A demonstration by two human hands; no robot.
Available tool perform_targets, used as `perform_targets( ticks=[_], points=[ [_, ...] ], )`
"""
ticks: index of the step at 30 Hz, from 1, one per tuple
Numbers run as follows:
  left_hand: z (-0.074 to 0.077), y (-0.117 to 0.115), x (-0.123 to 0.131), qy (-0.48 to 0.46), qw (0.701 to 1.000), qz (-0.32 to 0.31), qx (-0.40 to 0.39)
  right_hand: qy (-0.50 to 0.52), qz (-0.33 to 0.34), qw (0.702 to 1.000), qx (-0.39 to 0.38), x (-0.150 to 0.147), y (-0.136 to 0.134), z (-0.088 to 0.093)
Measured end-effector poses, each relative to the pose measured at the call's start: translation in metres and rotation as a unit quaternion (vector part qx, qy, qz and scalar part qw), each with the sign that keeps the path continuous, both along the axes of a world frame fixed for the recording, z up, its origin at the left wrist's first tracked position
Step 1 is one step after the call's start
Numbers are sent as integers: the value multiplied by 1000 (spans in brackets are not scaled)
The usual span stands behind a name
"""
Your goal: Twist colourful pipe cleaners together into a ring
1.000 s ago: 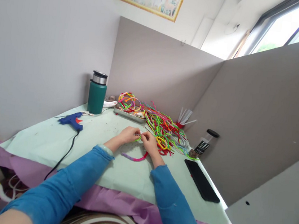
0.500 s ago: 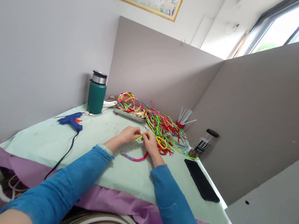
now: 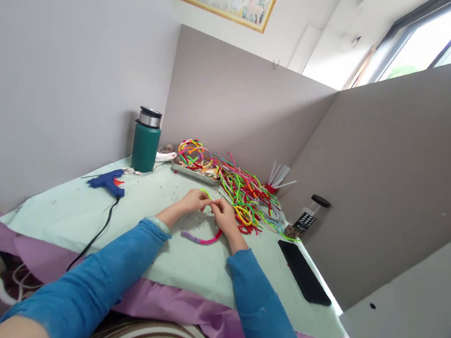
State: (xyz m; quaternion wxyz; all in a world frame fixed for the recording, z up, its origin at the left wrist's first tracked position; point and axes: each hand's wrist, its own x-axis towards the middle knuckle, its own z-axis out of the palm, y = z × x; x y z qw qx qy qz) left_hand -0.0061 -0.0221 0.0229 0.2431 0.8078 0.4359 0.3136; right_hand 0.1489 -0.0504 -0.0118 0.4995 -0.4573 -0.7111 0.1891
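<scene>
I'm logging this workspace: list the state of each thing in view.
Fuzzy strip: curved, purple end free on the table.
Left hand: fingers closed, pinching what seems part of it.
Right hand: fingers pinched too, close to the left.
Green bottle: upright, lid on.
Glue gun: on its side, cord attached.
Metal tray: loaded.
Stem heap: loose, tangled.
Jar: lid on.
Black slab: lying flat.
</scene>
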Motion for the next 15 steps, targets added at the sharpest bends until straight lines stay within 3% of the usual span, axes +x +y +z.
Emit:
perform_targets(
  ticks=[8, 15],
  points=[
    [0, -5, 0, -8, 999, -19, -28, -27, -13, 999, 12, 1, 2, -2],
    [-2, -8, 3, -24, 999, 9, -45, -51, -26, 998, 7, -1, 0, 0]
  ],
)
